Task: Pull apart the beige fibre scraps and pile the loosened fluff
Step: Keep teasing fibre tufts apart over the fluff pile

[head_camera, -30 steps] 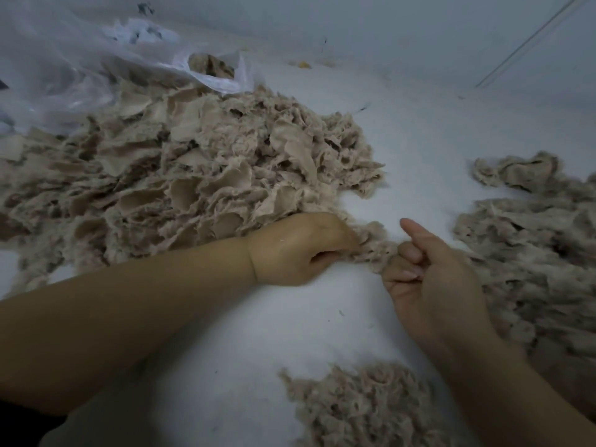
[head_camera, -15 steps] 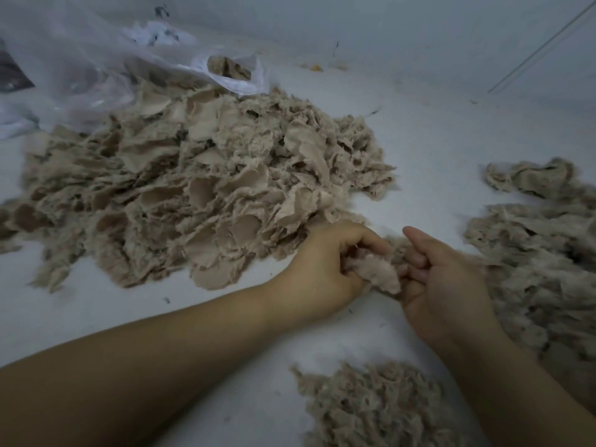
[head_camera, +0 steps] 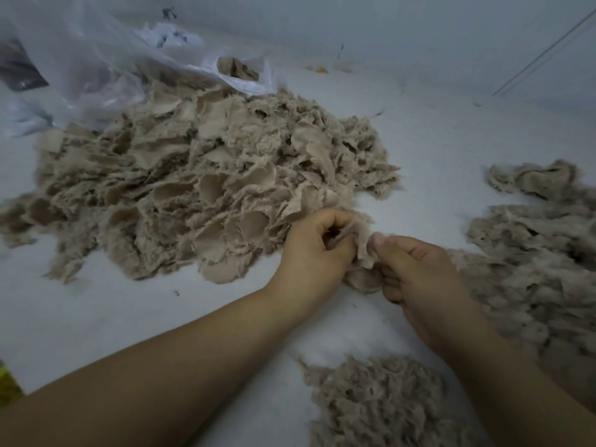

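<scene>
- Beige fibre scraps [head_camera: 206, 185] form the largest mass: a broad heap spread across the left and centre of the white counter [head_camera: 435, 146]. It is made of cupped, flap-like pieces with frayed, fuzzy edges, and its near right edge touches the left hand.
- Loosened fluff lies in a long pile [head_camera: 545, 269] along the right side, just beside the right hand. It looks wispier and more shredded than the heap, with few intact flaps.
- A second fluff pile [head_camera: 387, 404] sits at the bottom, between the two forearms, stringy and open in texture.
- A clear plastic bag [head_camera: 106, 59] lies crumpled behind the heap at upper left, with a few scraps showing at its mouth.
- The left hand [head_camera: 317, 250] is curled, its fingers pinching one end of a single scrap at the heap's edge.
- The right hand [head_camera: 416, 269] is likewise curled, thumb and fingers pinching the other side of that same scrap.
- The held scrap [head_camera: 366, 253] hangs between the two hands as a soft, crumpled fold, its long axis roughly vertical, its lower lobe drooping toward the counter.
- Judgement: the coming pull would run sideways, the hands drawing apart left and right. The right hand is nearer the long fluff pile, so it seems best placed to drop the loosened material there.
- Judgement: most of the heap appears untouched, so the task looks far from complete.
</scene>
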